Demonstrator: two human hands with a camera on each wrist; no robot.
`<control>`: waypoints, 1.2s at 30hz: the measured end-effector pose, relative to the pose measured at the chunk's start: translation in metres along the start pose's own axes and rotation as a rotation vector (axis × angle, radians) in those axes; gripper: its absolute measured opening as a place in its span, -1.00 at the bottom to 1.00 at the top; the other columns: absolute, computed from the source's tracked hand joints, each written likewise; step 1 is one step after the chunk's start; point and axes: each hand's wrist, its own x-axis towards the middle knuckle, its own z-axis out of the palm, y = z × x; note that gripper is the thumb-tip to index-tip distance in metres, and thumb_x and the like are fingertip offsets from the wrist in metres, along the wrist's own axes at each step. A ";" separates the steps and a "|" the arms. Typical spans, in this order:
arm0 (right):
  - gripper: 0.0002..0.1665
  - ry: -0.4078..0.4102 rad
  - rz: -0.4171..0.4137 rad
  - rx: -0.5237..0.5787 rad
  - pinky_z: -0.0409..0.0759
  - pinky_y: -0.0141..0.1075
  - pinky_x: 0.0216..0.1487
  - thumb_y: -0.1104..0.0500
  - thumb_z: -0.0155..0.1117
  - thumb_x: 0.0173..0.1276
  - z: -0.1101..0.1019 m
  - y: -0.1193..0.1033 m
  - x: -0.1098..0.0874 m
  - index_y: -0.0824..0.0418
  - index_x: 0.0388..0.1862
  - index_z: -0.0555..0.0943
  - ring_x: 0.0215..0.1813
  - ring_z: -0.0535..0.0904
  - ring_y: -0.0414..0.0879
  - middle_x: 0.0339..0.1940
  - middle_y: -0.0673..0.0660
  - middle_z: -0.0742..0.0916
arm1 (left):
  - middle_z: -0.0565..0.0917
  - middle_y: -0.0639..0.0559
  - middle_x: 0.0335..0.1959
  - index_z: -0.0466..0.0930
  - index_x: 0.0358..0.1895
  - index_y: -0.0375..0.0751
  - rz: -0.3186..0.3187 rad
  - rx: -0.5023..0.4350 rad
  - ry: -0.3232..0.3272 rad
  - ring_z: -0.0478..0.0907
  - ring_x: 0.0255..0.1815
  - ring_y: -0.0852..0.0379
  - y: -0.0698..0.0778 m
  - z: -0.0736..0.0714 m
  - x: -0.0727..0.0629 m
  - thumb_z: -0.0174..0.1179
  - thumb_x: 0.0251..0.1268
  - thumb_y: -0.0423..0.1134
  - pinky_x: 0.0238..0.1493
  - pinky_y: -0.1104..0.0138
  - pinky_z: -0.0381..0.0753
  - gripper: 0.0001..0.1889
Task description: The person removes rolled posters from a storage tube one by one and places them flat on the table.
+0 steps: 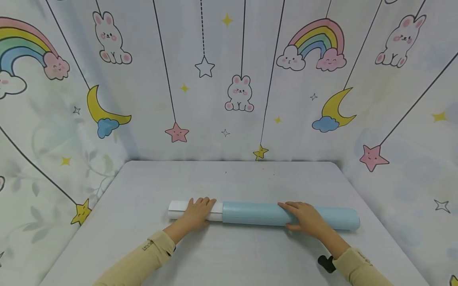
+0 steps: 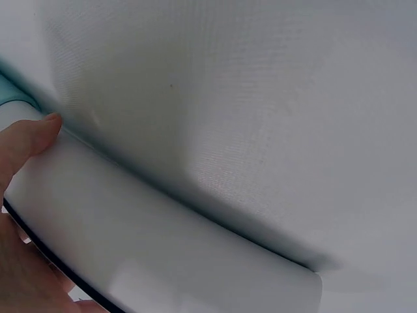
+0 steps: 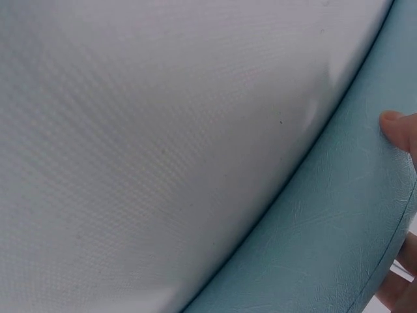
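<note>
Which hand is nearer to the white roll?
Left. The left hand has its grip on the white roll; the right hand is farther right, on the blue roll.

The head view has one table [image 1: 250,180], one two-part roll [image 1: 255,213], one left hand [image 1: 196,215] toward seven o'clock, one right hand [image 1: 305,218] between four and five, two sleeves [image 1: 141,258] and one dark object [image 1: 326,263]. The printed backdrop [image 1: 139,91] bears two rainbows [image 1: 319,35], two moons [image 1: 330,106], three whole rabbits [image 1: 239,97] and two pink stars [image 1: 373,157], near nine and three o'clock.
</note>
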 end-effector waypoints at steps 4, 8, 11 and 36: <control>-0.15 0.011 -0.003 0.003 0.53 0.03 -0.15 -0.02 0.55 -0.20 0.000 0.000 0.000 0.16 0.15 0.51 -0.13 0.60 0.11 -0.08 0.18 0.66 | 0.45 -0.09 -0.06 0.29 0.19 -0.18 0.005 0.007 0.007 0.40 0.03 -0.09 -0.002 0.002 0.001 0.40 -0.05 -0.17 0.01 -0.14 0.31 -0.31; -0.16 -0.002 0.004 0.002 0.53 0.03 -0.14 -0.03 0.54 -0.18 0.000 0.001 0.000 0.15 0.17 0.50 -0.11 0.60 0.11 -0.07 0.18 0.65 | 0.45 -0.08 -0.06 0.30 0.20 -0.18 0.008 0.025 0.013 0.40 0.02 -0.07 -0.003 0.005 0.001 0.39 -0.03 -0.15 -0.02 -0.13 0.33 -0.32; -0.16 -0.017 0.010 0.003 0.53 0.02 -0.13 -0.03 0.52 -0.16 -0.001 0.001 0.000 0.16 0.17 0.50 -0.10 0.60 0.11 -0.06 0.18 0.65 | 0.45 -0.08 -0.06 0.30 0.19 -0.18 0.007 0.034 0.013 0.40 0.02 -0.07 -0.004 0.005 0.000 0.38 -0.02 -0.15 -0.02 -0.13 0.34 -0.33; -0.16 0.013 0.052 0.007 0.53 0.03 -0.14 0.00 0.54 -0.21 -0.007 0.013 -0.015 0.18 0.15 0.51 -0.12 0.59 0.13 -0.08 0.20 0.65 | 0.43 -0.13 -0.02 0.29 0.18 -0.20 -0.072 0.025 -0.018 0.37 0.08 -0.11 -0.024 0.002 -0.017 0.33 0.05 -0.20 0.03 -0.19 0.27 -0.39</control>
